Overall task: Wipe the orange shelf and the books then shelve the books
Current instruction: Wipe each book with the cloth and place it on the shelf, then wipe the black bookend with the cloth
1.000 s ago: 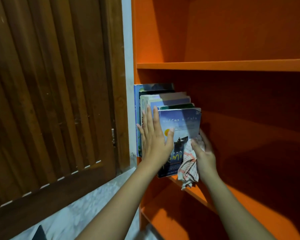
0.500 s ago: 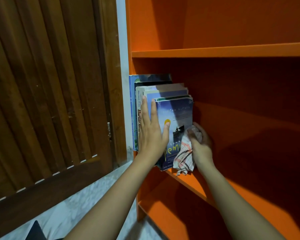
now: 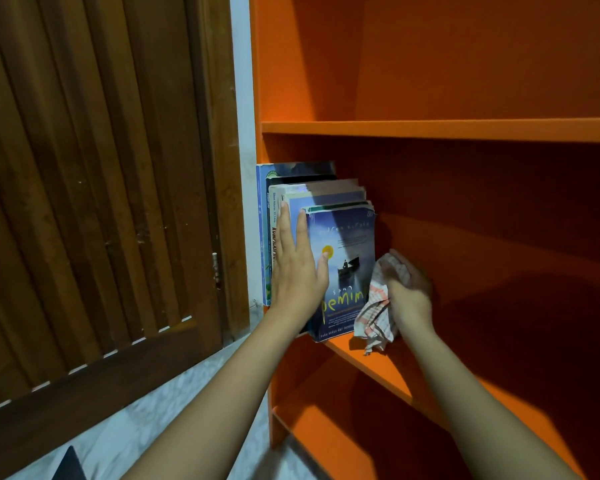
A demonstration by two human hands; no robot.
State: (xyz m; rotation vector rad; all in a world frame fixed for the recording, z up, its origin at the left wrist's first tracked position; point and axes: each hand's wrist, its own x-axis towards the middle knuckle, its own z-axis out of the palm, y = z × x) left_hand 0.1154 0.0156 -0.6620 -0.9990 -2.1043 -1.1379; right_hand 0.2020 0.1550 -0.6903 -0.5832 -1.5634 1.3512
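Books [image 3: 340,202] stand upright in a tight row at the left end of the middle board of the orange shelf [image 3: 368,367], the tallest one touching the side wall, so shelving looks close to finished and the step in hand seems to be squaring the row up. The left grip [image 3: 297,268] lies flat with its fingers straight, pressing against the spines and the edge of the front book [image 3: 343,258], holding nothing. The right grip [image 3: 411,292] is curled tightly round a checked cloth [image 3: 376,313], which hangs just beside the front book's cover and touches the board. My judgement is that the next move calls for an even push from the flat palm so the spines line up, while the cloth either passes over the bare board to the right or comes away. Counted: about six books, though the tops overlap and I cannot be sure of the exact number; one cloth; two grips; three orange boards in view, one above the row, one under it and one below. A brown slatted door [image 3: 101,202] stands to the left.
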